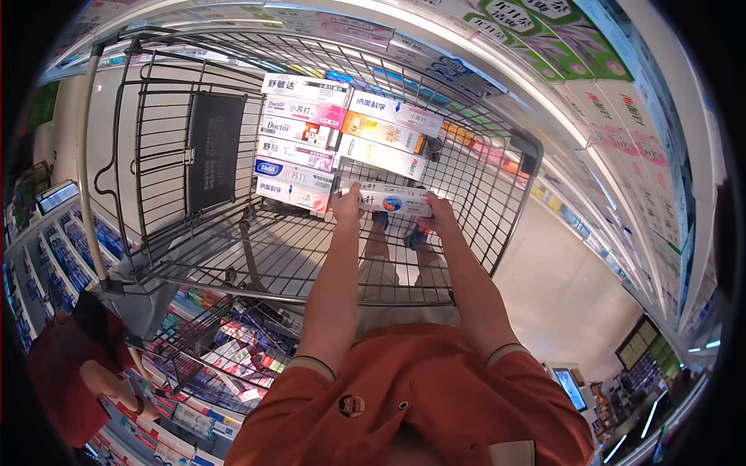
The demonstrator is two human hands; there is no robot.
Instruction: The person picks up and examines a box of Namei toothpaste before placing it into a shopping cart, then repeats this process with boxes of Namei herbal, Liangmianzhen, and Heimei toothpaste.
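Both hands, left hand and right hand, grip one toothpaste box between them by its ends.

We see open room over the shopping cart's wire floor near us. Ahead, stacked toothpaste boxes block the way, and the cart's wire walls close both sides.

Ten toothpaste boxes — one cart
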